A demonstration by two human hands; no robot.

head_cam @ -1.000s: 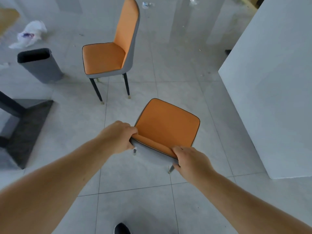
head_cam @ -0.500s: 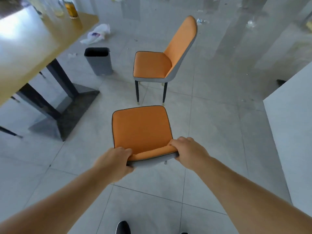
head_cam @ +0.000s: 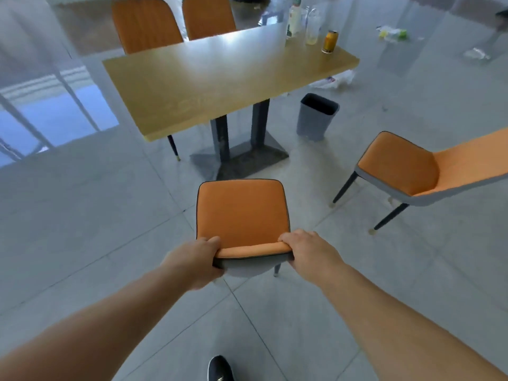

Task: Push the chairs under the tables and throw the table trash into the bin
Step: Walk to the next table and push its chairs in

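Held chair (head_cam: 242, 210) legs: hidden under seat, one tip showing.
Side chair (head_cam: 398, 163) backrest: cut off at right edge.
Far chairs (head_cam: 145, 23) seats: hidden behind surface (head_cam: 220, 72).
Bottles (head_cam: 294, 20): tops cropped, labels blurred.
Floor litter (head_cam: 391, 33): too blurred to identify.

Floor, window, shoe, litter
Glossy grey tiled floor (head_cam: 82, 229); a window (head_cam: 41, 105) at the left; a black shoe (head_cam: 220, 368) at the bottom edge; litter (head_cam: 391, 33) lying far right.
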